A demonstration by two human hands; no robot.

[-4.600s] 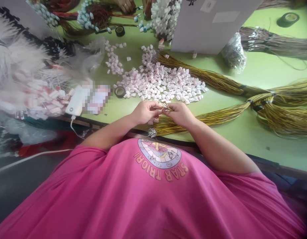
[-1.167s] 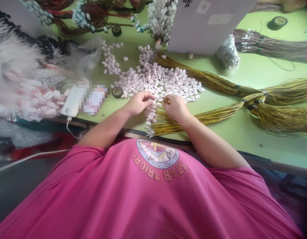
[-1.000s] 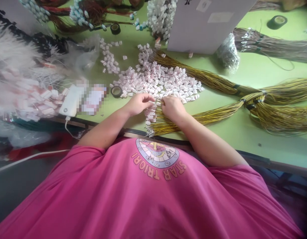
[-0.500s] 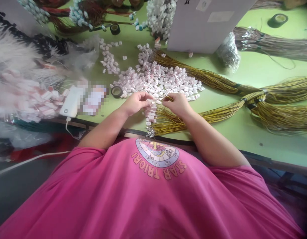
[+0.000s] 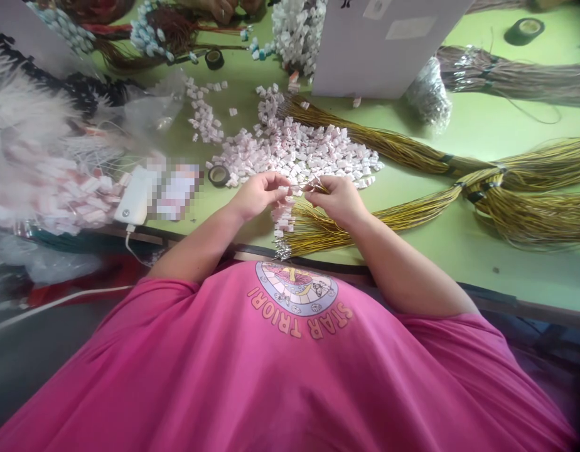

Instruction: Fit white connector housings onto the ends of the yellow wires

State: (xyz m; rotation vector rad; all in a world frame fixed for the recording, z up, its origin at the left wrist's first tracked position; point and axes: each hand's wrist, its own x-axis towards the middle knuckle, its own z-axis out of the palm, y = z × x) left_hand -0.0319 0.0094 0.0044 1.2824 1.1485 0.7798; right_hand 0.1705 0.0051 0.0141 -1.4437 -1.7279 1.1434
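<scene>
Between the thumb and fingers of my left hand (image 5: 258, 193) is a small white connector housing (image 5: 284, 191). My right hand (image 5: 339, 198) pinches a few thin yellow-and-black wires (image 5: 321, 184), whose ends point at the housing. The two hands are close together, just in front of a heap of loose white connector housings (image 5: 299, 150). Below them, a row of white connectors (image 5: 283, 218) lies beside the fanned-out yellow wire bundle (image 5: 318, 230), whose silvery terminal ends (image 5: 282, 248) rest near the table edge. Whether a wire is inside the held housing is too small to tell.
A tape roll (image 5: 219, 176), a white power bank (image 5: 132, 196) and a blurred-out phone (image 5: 177, 192) lie to the left. Bagged connectors (image 5: 59, 188) fill the far left. A grey-white box (image 5: 365, 50) stands behind the heap. Another person's hand (image 5: 223, 9) shows at the top.
Both hands stay nearly in place, still pinching. The wires in my right hand have shifted slightly among the fingers, and the whole view has moved a little.
</scene>
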